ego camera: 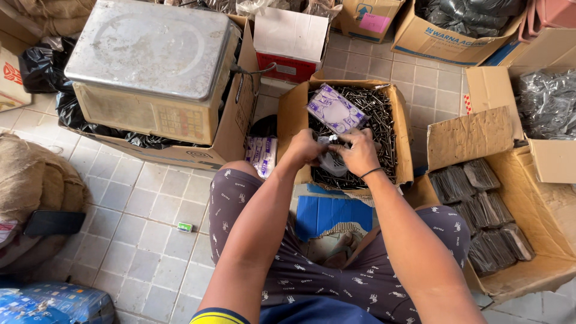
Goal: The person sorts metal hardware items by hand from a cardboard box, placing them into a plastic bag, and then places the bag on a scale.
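Note:
I sit on a tiled floor with a cardboard box of loose dark nails (384,114) in front of my knees. My left hand (305,149) and my right hand (360,151) meet over the box's near edge, both gripping a small clear plastic bag (331,161) that hangs between them. A purple-and-white printed packet (335,109) lies on top of the nails just beyond my fingers. A dark band circles my right wrist.
A metal weighing scale (150,60) rests on a carton at the left. A larger open box (510,234) on the right holds several filled bags of nails. More purple packets (261,155) lie by my left knee. A phone (54,222) rests on a sack.

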